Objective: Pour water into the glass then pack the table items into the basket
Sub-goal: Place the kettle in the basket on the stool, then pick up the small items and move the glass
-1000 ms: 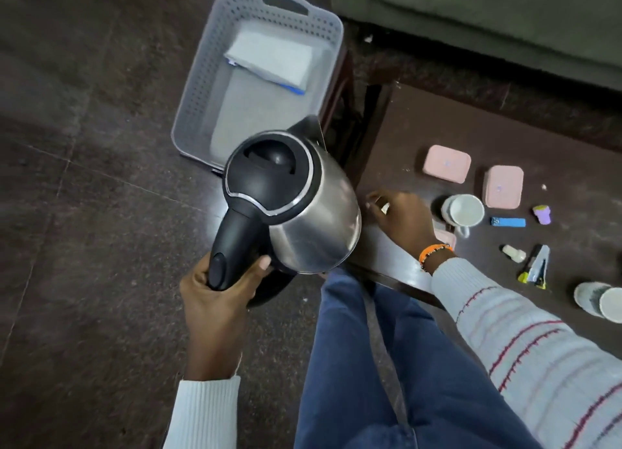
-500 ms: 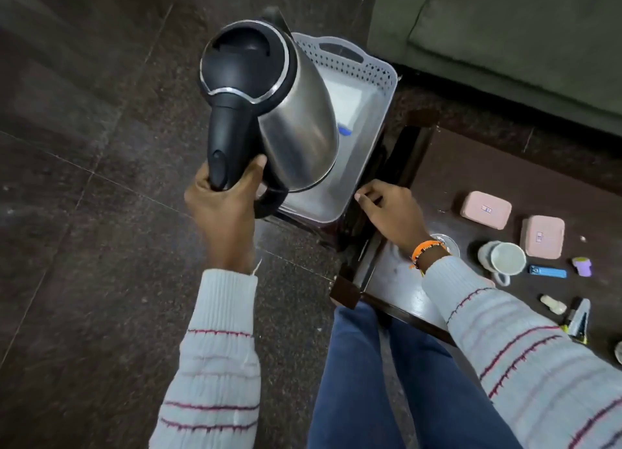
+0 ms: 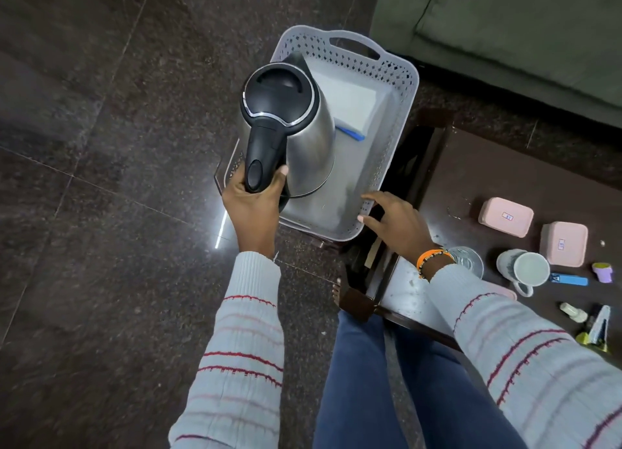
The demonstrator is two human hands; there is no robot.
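My left hand (image 3: 253, 209) grips the black handle of a steel kettle (image 3: 304, 135), which stands upright inside the grey perforated basket (image 3: 397, 118), at its near left. A white pad with a blue strip (image 3: 350, 105) lies in the basket behind the kettle. My right hand (image 3: 397, 224) is open, its fingers touching the basket's near right rim. The clear glass (image 3: 469, 261) stands on the dark table (image 3: 488, 179) just behind my right wrist, partly hidden by it.
On the table to the right lie two pink boxes (image 3: 505, 216) (image 3: 563, 243), a white mug (image 3: 525, 270), a blue lighter (image 3: 568, 279), a purple cap (image 3: 602, 272), a small bottle (image 3: 574, 312) and a stapler (image 3: 597, 329). A green sofa (image 3: 505, 27) stands behind. The basket rests on a low stool.
The kettle has swung from over the floor into the basket and come down upright. My right hand left the table edge and reached to the basket's rim.
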